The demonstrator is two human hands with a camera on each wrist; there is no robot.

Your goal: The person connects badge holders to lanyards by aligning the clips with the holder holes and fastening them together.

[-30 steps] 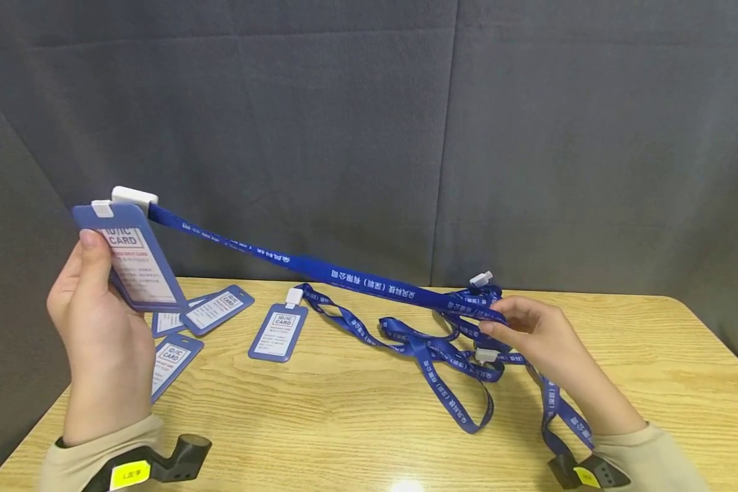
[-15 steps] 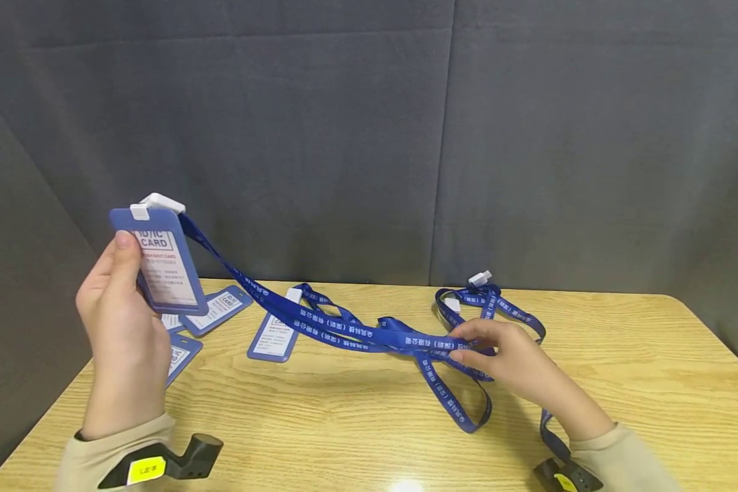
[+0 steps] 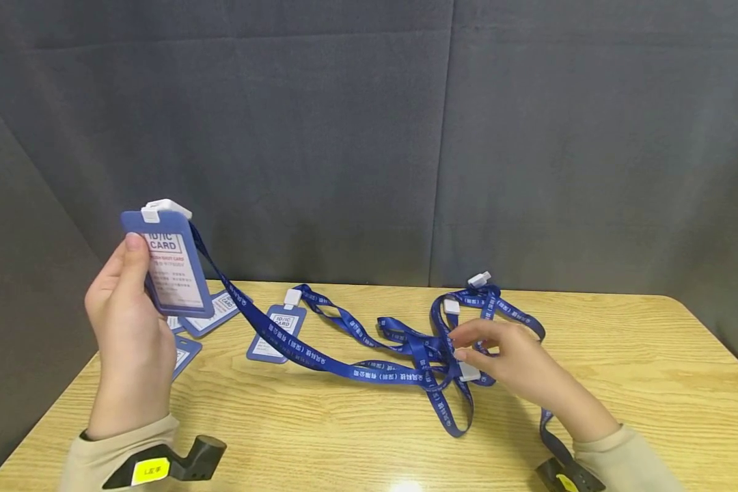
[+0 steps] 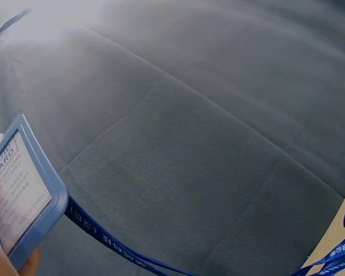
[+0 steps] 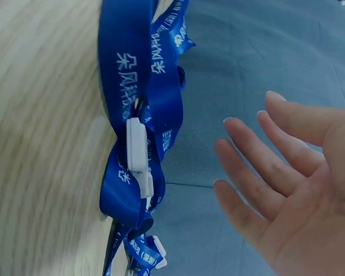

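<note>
My left hand (image 3: 132, 328) grips a blue ID badge holder (image 3: 175, 273) upright above the table, thumb across its front. A white clip (image 3: 166, 207) tops the holder, and its blue printed lanyard (image 3: 283, 342) sags down to the right onto the table. Over the lanyard pile, my right hand (image 3: 513, 352) hovers with loosely bent fingers. In the right wrist view that hand (image 5: 299, 178) has nothing between thumb and fingers and is apart from the lanyards. A white clip (image 5: 137, 146) lies among the straps there.
Several blue badge holders (image 3: 212, 313) lie on the wooden table (image 3: 344, 437) behind my left hand. One badge holder (image 3: 278, 331) with its own lanyard (image 3: 350, 324) lies at the middle. Tangled lanyards (image 3: 507, 311) with white clips spread on the right. A grey cloth (image 3: 320, 137) hangs behind.
My left hand has moved right with the badge holder. My right hand has moved left and let go of the lanyard, which has dropped from a taut line onto the table.
</note>
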